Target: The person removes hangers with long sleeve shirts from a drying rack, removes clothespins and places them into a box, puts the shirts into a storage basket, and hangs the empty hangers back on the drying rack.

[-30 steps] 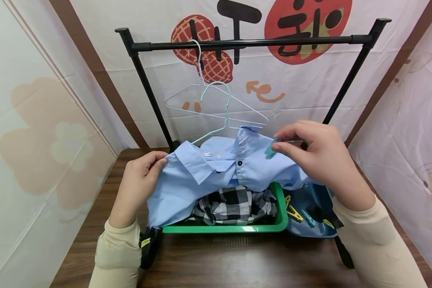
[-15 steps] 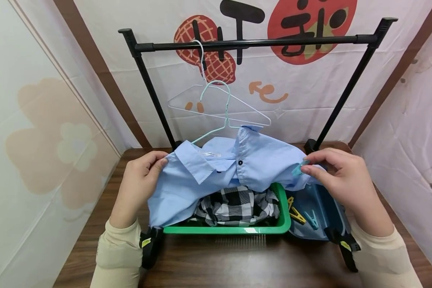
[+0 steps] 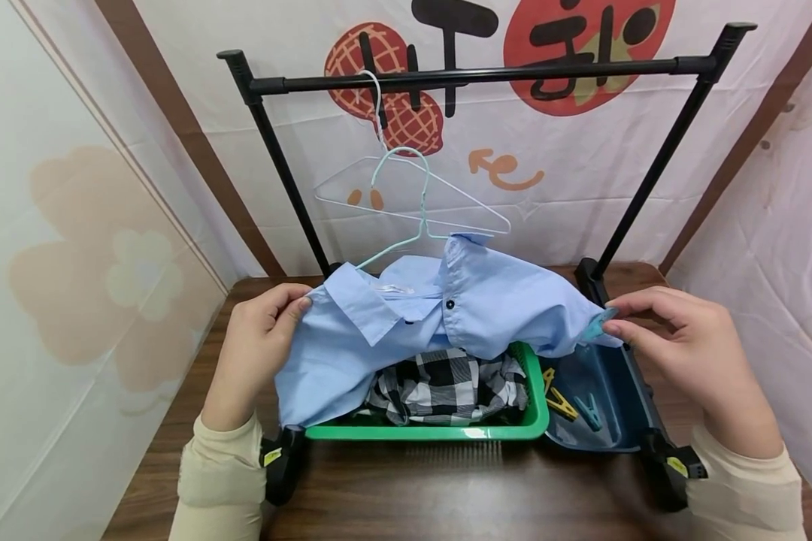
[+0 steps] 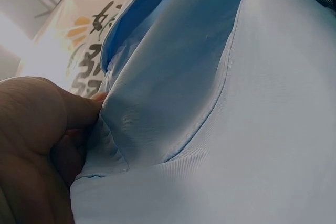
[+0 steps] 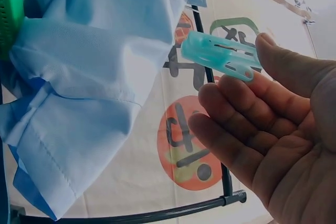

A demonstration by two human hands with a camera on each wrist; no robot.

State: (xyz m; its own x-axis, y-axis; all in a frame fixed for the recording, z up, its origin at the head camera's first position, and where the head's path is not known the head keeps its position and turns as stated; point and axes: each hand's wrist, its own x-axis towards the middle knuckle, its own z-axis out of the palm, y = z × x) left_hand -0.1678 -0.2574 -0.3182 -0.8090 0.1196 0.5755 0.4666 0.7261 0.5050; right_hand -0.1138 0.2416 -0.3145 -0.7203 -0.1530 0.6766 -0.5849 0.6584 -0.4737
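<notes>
A light blue shirt (image 3: 507, 300) lies spread over a mint hanger (image 3: 425, 197), whose hook rises above the collar. My left hand (image 3: 253, 349) pinches the shirt at its left shoulder; in the left wrist view the thumb of that hand (image 4: 42, 129) presses on the cloth (image 4: 157, 93). Between thumb and finger my right hand (image 3: 693, 349) holds a teal clothespin (image 3: 597, 327) in front of the sleeve at the right. The right wrist view has the clothespin (image 5: 218, 53) beside the shirt (image 5: 100, 56), apart from it, in the hand (image 5: 283, 129).
A white hanger (image 3: 470, 197) hangs on the black rack's bar (image 3: 474, 77). Beneath the shirt, a green basket (image 3: 426, 432) holds black-and-white checked cloth (image 3: 446, 387). Right of it, a blue tray (image 3: 616, 398) contains yellow clothespins (image 3: 562, 404) and a teal one (image 3: 588, 412).
My right hand has moved right and down with the clothespin, from in front of the shirt's shoulder to its right sleeve. The left hand keeps its hold on the shirt.
</notes>
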